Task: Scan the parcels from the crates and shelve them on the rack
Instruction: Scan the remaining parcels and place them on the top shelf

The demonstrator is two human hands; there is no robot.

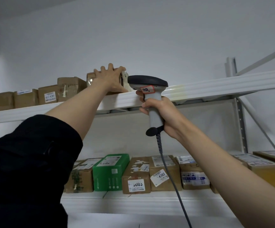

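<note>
1. Parcel (92, 78) on the top shelf (215, 86) of the rack, a brown cardboard box at the right end of the upper row, standing at the shelf's front edge.
2. Left hand (110, 79) pressed flat against the parcel's front face, fingers (110, 67) spread wide and nearly straight, tips reaching over its top edge, thumb stretched along the lower right corner; not curled round anything.
3. Black sleeve (26, 162) pushed back on the left arm, forearm bare.
4. Five boxes counted on the upper row: four to the left of the hand, then the parcel under the palm; one of the four bears a white label (50, 97) reading 43 2-4207.
5. Scanner (148, 84) just right of the parcel, dark head level with the shelf edge, grey handle pointing down, a red-edged tag (147, 89) with handwriting on its neck.
6. Right hand (163, 114) wrapped tightly round the scanner's handle, index finger at the trigger, coiled cable (171, 178) hanging from its base.
7. Lower shelf (133, 203): about eight parcels side by side, among them one green box (110, 171); the rest brown with white labels.
8. White wall (150, 38) behind the rack.
</note>
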